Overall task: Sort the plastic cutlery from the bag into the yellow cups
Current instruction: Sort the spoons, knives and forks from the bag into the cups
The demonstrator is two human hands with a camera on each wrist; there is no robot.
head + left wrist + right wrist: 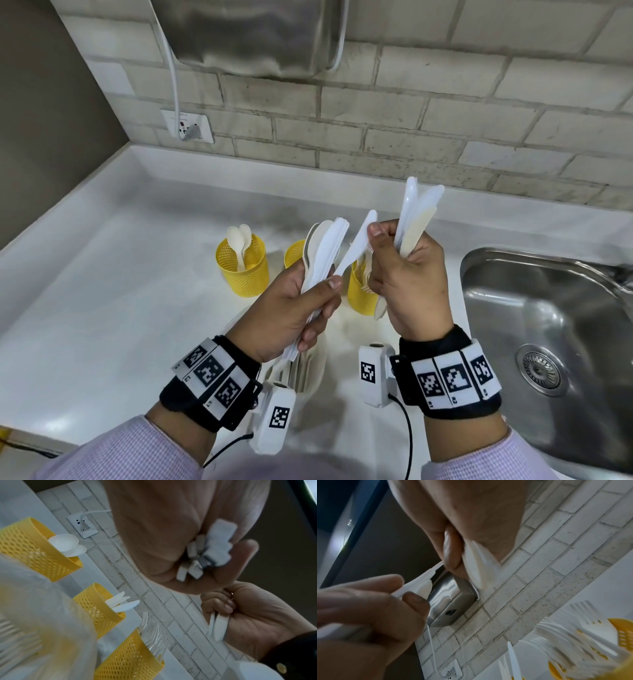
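My left hand point(294, 308) was curled tight round a fanned bundle of white plastic spoons and knives point(325, 246), thumb pressed across the handles. My right hand point(407, 274) gripped a second sheaf of white and cream plastic knives point(414, 216) in its closed fingers, while its thumb and forefinger pinched 1 serrated white plastic knife point(356, 246) slanting between my hands. Behind them on the smooth white counter point(102, 291) stood 3 yellow perforated mesh cups point(245, 270): the left one held 2 cream spoons point(239, 240), the middle one knives, the right one forks. The crinkled clear plastic bag point(34, 608) lay under my wrists. My wristbands carried black-and-white square markers; their small print was unreadable.
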